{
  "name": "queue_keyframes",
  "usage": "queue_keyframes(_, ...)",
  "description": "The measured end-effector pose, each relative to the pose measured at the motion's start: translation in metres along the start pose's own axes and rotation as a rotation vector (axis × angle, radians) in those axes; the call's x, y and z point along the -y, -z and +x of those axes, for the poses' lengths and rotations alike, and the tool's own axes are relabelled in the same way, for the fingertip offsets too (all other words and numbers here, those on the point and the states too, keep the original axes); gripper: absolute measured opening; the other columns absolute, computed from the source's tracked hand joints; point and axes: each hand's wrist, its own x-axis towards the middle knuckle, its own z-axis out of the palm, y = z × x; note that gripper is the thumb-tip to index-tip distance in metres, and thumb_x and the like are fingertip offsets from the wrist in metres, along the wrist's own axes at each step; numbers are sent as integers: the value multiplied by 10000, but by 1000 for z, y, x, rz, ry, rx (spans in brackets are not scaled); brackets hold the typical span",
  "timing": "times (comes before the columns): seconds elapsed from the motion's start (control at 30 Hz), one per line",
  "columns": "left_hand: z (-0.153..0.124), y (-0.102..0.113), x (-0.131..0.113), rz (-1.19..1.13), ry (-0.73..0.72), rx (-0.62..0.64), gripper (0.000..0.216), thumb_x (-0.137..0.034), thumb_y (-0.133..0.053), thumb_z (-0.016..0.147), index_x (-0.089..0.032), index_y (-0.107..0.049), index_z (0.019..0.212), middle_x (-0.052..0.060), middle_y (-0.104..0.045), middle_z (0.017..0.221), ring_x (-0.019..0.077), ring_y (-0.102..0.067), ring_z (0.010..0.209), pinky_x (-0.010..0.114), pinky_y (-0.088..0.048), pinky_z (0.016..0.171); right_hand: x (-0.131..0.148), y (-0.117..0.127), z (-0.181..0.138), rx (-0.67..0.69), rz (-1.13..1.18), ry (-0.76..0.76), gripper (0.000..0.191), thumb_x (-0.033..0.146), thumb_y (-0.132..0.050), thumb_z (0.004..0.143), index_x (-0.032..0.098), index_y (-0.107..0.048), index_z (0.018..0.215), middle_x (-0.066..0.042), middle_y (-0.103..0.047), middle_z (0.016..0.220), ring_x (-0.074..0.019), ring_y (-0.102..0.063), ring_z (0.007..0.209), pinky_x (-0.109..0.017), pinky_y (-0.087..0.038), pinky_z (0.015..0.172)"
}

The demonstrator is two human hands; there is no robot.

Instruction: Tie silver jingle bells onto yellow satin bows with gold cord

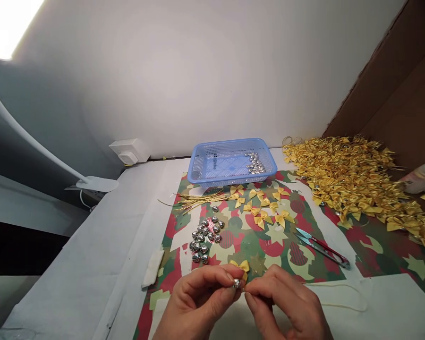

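My left hand [198, 302] pinches a small silver bell [236, 283] at the bottom centre, with a yellow ribbon bow [241, 267] right behind it. My right hand [286, 307] meets it fingertip to fingertip, pinched closed on something I cannot make out beside the bell. Both hands hover over patterned red and green wrapping paper [255, 245]. Several loose silver bells [205, 238] lie just beyond my left hand. Several yellow bows [262, 205] are spread beyond them.
A blue mesh basket [198, 163] with bells in its right corner stands at the back. A large heap of finished yellow bows [354, 179] fills the right. Red-handled snips [322, 248] lie to the right, gold wires [198, 198] at left, and a lamp base [97, 183] far left.
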Motion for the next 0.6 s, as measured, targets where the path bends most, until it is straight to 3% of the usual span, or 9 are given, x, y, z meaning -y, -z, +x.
queue_keyframes(0.2,3,11,9,101,-92,101,148,-207,-865,708,-266,-812,834,11,-796,912,192,-727,919,218,-578,827,2,3,3,30,109,-64,133,115,-540,958,210,-603,890,-2,-596,788,-114,-565,685,-203,-454,632)
queue_keyframes(0.37,0,12,9,318,-152,147,80,-254,-813,762,-266,-838,837,76,-771,1071,274,-689,1076,290,-580,888,-1,2,-1,24,126,-149,112,202,-565,956,221,-600,851,31,-581,715,-84,-540,547,-171,-429,513)
queue_keyframes(0.5,-3,11,9,481,-359,172,206,-180,-732,831,-335,-827,929,46,-783,1026,249,-714,1021,274,-596,839,1,-3,-6,40,280,-353,188,352,-539,989,227,-614,870,55,-594,661,-65,-576,500,-115,-462,503)
queue_keyframes(0.6,-4,10,10,635,-552,183,355,-72,-681,841,-351,-798,1028,36,-785,1039,226,-724,988,268,-580,862,2,-5,-8,50,276,-381,251,444,-491,1007,234,-615,950,38,-653,730,-72,-614,530,-110,-492,526)
